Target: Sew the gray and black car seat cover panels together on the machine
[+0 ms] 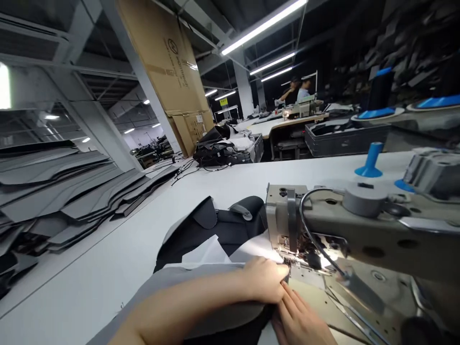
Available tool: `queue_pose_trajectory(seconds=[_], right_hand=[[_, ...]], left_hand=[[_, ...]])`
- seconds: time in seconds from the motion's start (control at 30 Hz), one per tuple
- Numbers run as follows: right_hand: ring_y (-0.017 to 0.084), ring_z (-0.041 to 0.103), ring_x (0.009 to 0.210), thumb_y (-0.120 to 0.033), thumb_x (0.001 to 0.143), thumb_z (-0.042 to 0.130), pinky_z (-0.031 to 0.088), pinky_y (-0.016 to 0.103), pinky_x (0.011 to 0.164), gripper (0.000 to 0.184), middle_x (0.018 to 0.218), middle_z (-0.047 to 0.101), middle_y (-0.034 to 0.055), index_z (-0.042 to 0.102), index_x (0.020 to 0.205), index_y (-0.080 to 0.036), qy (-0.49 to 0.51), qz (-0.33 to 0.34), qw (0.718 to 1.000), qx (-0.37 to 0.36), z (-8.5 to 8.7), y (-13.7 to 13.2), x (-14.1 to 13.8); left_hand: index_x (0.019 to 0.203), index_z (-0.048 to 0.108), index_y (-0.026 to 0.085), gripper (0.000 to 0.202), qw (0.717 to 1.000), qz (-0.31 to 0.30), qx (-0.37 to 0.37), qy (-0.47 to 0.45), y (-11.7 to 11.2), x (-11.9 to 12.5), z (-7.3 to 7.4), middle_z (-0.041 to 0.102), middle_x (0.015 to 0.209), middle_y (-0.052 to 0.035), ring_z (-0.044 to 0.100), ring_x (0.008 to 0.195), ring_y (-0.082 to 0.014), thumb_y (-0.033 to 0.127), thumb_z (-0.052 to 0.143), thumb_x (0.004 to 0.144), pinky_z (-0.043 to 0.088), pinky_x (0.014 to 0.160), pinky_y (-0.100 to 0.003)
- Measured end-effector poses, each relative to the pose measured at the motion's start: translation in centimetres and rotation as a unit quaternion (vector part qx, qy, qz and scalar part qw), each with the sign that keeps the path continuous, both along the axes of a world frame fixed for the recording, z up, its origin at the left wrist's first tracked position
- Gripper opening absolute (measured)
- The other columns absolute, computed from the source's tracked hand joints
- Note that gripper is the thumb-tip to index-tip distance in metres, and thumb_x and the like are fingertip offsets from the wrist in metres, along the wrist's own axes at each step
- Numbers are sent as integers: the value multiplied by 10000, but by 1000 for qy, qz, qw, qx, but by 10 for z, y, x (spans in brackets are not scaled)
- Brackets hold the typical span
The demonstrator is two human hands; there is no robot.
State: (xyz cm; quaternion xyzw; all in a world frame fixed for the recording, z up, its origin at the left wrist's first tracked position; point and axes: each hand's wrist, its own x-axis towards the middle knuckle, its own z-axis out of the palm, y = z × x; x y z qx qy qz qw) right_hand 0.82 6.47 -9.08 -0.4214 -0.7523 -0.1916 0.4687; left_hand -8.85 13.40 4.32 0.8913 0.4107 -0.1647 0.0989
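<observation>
Bare forearm and left hand point(266, 280) reach in from the near edge of the white bench point(89, 268) and rest on a smooth grey fabric panel point(187, 282). The left grip is curled down onto the cloth right at the presser foot point(290, 263). Whether its fingers pinch the cloth or only press it cannot be told. The right hand point(304, 323) lies touching the left, its grip apart and its fingers stretched flat toward the foot. Both work at a beige metal industrial sewing machine point(377, 230), where the cloth is brightly lit.

The stitching looks partway through. A bunched black fabric section point(219, 230) with a white lining layer point(206, 251) lies beyond the foot, toward the middle of the bench. The grey panel lies on the near side, under the arm. How much seam is sewn cannot be seen. The grey panel looks flat and matte, the black part creased and folded.

Stacks of flat grey cut panels point(72, 196) sit along the left edge of the bench. Blue plastic thread stands point(370, 163) rise near the far edge. Far off, another person point(300, 88) sits at another machine.
</observation>
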Motion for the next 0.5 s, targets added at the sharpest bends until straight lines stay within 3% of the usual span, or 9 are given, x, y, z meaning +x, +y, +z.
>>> queue_pose_trajectory(seconds=[0.1, 0.23, 0.37, 0.5], right_hand=[[203, 637, 891, -253, 841, 394, 460, 299, 792, 307, 949, 705, 89, 628, 1007, -143, -28, -6, 999, 42, -12, 8, 1], [200, 640, 909, -255, 832, 380, 477, 281, 762, 350, 985, 705, 81, 637, 1035, -131, -114, -22, 989, 88, -26, 20, 9], [163, 635, 938, -317, 870, 382, 481, 219, 761, 372, 1028, 701, 49, 650, 1068, -151, -206, -10, 972, 110, -30, 29, 20], [145, 637, 934, -311, 888, 370, 486, 199, 758, 364, 1022, 702, 31, 658, 1055, -164, -203, -24, 972, 114, -31, 33, 21]], left_hand=[[674, 496, 193, 218, 997, 9, -6, -81, 6, -17, 6, 643, 778, -45, 597, 742, -214, 372, 454, 790, 349, 570, -296], [548, 383, 177, 287, 985, 125, 7, -119, 16, -55, 16, 563, 633, -25, 529, 652, -161, 290, 397, 812, 299, 558, -286], [623, 479, 172, 271, 982, 147, 21, -117, 17, -79, 18, 593, 727, -45, 543, 697, -171, 233, 329, 841, 357, 601, -271], [898, 593, 179, 263, 980, 122, 52, -147, 14, -82, 11, 592, 1024, -69, 543, 961, -195, 232, 336, 872, 411, 853, -288]])
